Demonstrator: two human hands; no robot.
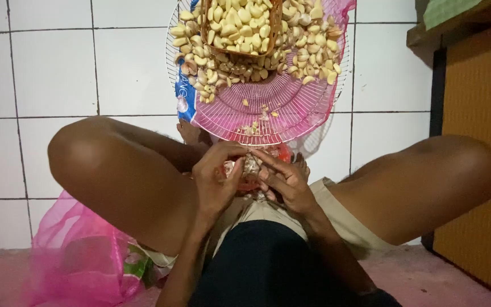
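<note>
A person sits cross-legged on a white tiled floor [52, 74], knees spread wide to the left and right, and works with both hands close together between the legs. The left hand [216, 176] curls its fingers and thumb around a garlic bulb [250, 165], and the right hand [284, 181] meets it from the right, its fingers bent and pressed against the same bulb, so both hands grip it together. The bulb sits at the near edge of a round wire grille [268, 108] covered with pink netting, which lies on the floor just beyond the hands. On the far part of the grille lies a heap of peeled garlic cloves [308, 51], and a small woven basket [274, 25] filled with more cloves rests on the heap. A few loose cloves and bits of skin lie scattered on the netting nearer the hands. At the near left, beside the left leg, lies a crumpled pink mesh sack [80, 256]. A brown wooden cabinet [478, 113] stands at the right.
</note>
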